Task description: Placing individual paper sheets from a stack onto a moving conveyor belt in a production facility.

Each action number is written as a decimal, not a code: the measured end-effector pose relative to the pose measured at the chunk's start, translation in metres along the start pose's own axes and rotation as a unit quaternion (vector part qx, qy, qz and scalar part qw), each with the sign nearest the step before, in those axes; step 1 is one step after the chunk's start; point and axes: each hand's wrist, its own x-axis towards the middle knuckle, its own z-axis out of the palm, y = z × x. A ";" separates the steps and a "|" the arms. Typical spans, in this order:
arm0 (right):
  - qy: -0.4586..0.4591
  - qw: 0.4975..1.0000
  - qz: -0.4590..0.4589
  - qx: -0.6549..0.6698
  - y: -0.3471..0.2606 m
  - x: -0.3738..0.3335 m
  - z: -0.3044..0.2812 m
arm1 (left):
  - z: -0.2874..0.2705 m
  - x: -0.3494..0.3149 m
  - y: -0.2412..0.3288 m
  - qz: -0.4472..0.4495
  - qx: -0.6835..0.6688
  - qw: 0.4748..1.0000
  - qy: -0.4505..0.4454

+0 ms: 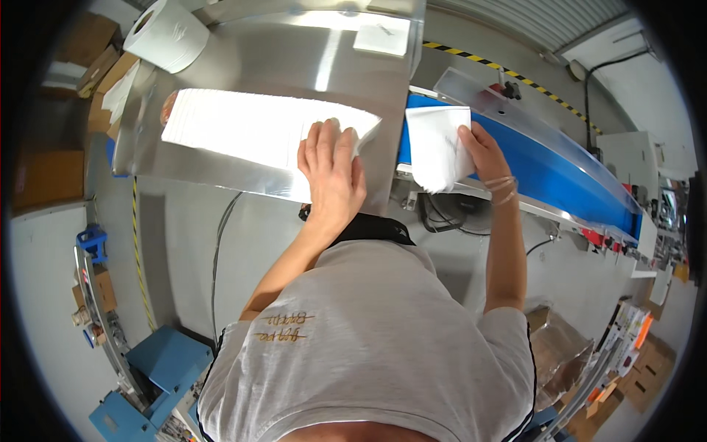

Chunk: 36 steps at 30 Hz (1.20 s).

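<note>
A long row of white folded tissue-like sheets [236, 125], packed closely together, lies across the metal table. My left hand [331, 162] rests on the right end of this row with its fingers stretched out. My right hand [484, 153] grips the right edge of a white wad of similar sheets [438, 144], between thumb and fingers. This wad is over the near-left end of the blue conveyor belt [545, 169]; whether it touches the belt I cannot tell. A loose band circles my right wrist.
A reddish-brown rounded object [169, 109] sits at the row's left end. On the metal table [272, 55] stand a large white roll [168, 37] and a flat white stack [381, 37]. A clear guard [574, 140] runs along the belt's far side. Cardboard boxes [48, 180] are at left.
</note>
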 end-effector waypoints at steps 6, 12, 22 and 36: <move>0.200 0.959 0.028 -0.197 0.066 0.017 -0.046 | 0.000 0.000 -0.003 0.019 -0.003 1.000 -0.002; 0.353 0.871 0.011 -0.342 0.087 0.006 -0.097 | -0.001 0.000 -0.003 0.037 0.007 0.999 0.009; 0.243 0.965 0.019 -0.101 0.062 0.003 -0.090 | -0.002 -0.002 -0.006 0.046 -0.014 0.999 0.002; -0.212 0.951 -0.164 -0.154 -0.028 0.024 0.086 | -0.012 0.003 -0.001 0.033 -0.038 0.998 -0.042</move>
